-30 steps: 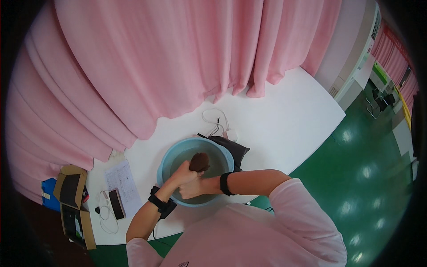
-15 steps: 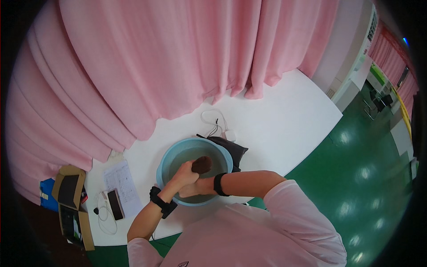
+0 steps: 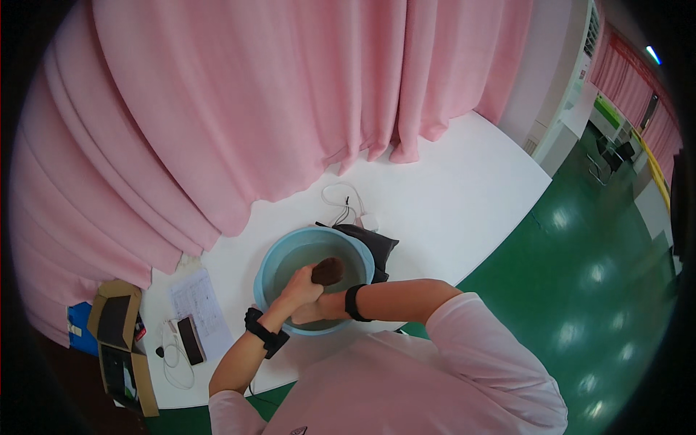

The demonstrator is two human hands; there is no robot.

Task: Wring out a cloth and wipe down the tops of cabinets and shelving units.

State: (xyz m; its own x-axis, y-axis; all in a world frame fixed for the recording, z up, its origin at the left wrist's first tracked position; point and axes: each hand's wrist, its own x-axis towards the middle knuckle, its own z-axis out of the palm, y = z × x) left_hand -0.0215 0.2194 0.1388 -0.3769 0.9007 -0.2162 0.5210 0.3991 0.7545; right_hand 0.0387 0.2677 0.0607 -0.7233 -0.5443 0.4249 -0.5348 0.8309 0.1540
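Together over the blue basin (image 3: 270,267), left hand (image 3: 299,284) grips the brown lump (image 3: 328,271), right hand (image 3: 310,312) just below.

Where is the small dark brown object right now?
In the head view, the small dark brown object sits in the left hand, over the light blue plastic basin.

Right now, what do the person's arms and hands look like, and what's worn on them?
Both forearms are bare, coming out of short pink sleeves. Each wrist carries a black band: a wider strap with a small block on the left wrist, a slimmer one on the right wrist. The left hand and right hand wear no gloves.
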